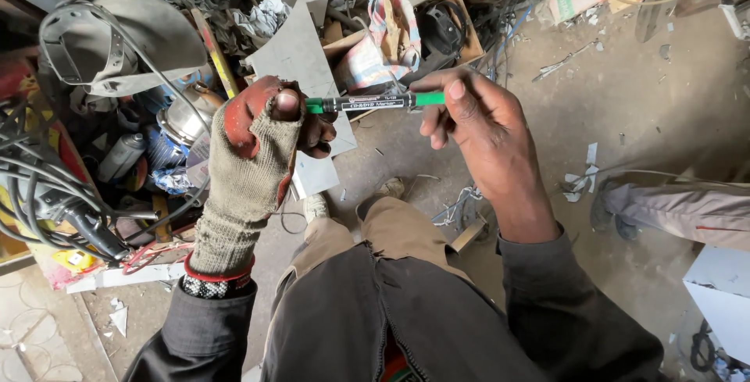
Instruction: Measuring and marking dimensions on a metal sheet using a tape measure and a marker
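Observation:
A marker pen (375, 103) with a black barrel and green ends is held level between both hands, in front of my chest. My left hand (262, 144), in a worn knitted glove with red patches and open fingertips, pinches the green cap end. My right hand (476, 116), bare, grips the other green end with thumb and fingers. Below the hands I see my legs in tan trousers and my dark jacket sleeves.
A welding mask (117, 42) and a tangle of cables (47, 187), cans and metal parts pile up at the left. Sheet-metal offcuts (301, 54) and a cardboard box (437, 26) lie ahead. Another person's leg (680, 210) rests on the dusty concrete floor at the right.

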